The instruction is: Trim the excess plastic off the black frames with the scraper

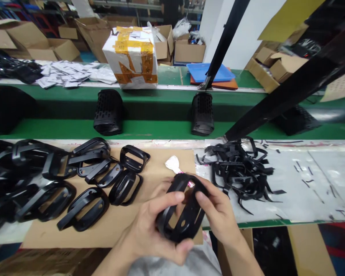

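Between my two hands is a black plastic frame with a handle-like loop point(176, 230), tilted above the cardboard sheet. My left hand point(149, 226) is closed round its left and lower side, thumb along the upper edge. On the right side, my right hand point(218, 207) grips the same frame, its thumb pressed on the inner bar. Some fingers of both hands are hidden behind the part. Similar black frames point(86, 214) lie to the left. To the right is a tangled heap of thin black strips point(238, 168). Just beyond my hands lies a small white object point(172, 163).
A cardboard sheet point(149, 157) covers the bench here. Behind it runs a green conveyor belt point(158, 128) carrying black perforated bins point(108, 112). A slanted black post point(276, 92) crosses the right side. Farther back stand a taped white box point(133, 57) and a blue tray point(208, 72).
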Demonstrator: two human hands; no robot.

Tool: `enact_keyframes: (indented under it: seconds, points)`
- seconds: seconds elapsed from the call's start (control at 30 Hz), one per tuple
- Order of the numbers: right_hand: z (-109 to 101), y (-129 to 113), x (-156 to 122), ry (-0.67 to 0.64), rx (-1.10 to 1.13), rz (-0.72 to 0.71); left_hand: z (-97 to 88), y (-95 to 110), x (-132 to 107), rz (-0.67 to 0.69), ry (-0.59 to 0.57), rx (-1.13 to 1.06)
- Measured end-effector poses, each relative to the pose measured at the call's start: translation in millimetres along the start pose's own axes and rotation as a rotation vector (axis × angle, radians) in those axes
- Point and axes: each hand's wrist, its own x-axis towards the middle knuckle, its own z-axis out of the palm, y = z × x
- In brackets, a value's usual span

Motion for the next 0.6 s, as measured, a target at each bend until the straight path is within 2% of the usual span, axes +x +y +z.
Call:
enact_keyframes:
  seconds: [0.07, 0.17, 0.27, 0.37, 0.47, 0.53, 0.6]
  points:
    - [6.0, 1.9, 1.2, 0.131, -0.082, -0.058, -3.7, -4.9, -2.1, -0.003, 0.006, 0.035]
    - [10.3, 6.5, -1.6, 0.254, -0.227, -0.194, -5.3, -9.8, -7.7, -0.207, 0.048, -0.099]
    - [12.3, 10.9, -7.3, 0.281, -0.339, -0.359, -1.4, -10.1, -12.6, -0.407, 0.127, -0.245]
    - [16.8, 14.9, -12.0, 0.273, -0.290, -0.387, 3.8, -9.5, -13.2, -0.506, 0.197, -0.266]
    - [22.5, 18.4, -14.1, 0.334, -0.226, -0.330, 7.2, -9.9, -11.3, -0.465, 0.279, -0.190]
    - [25.8, 18.8, -13.9, 0.377, -0.201, -0.293, 8.3, -9.6, -10.7, -0.341, 0.348, -0.119]
    - [28.7, 16.6, -12.9, 0.365, -0.136, -0.249, 8.6, -7.6, -11.0, -0.209, 0.399, -0.037]
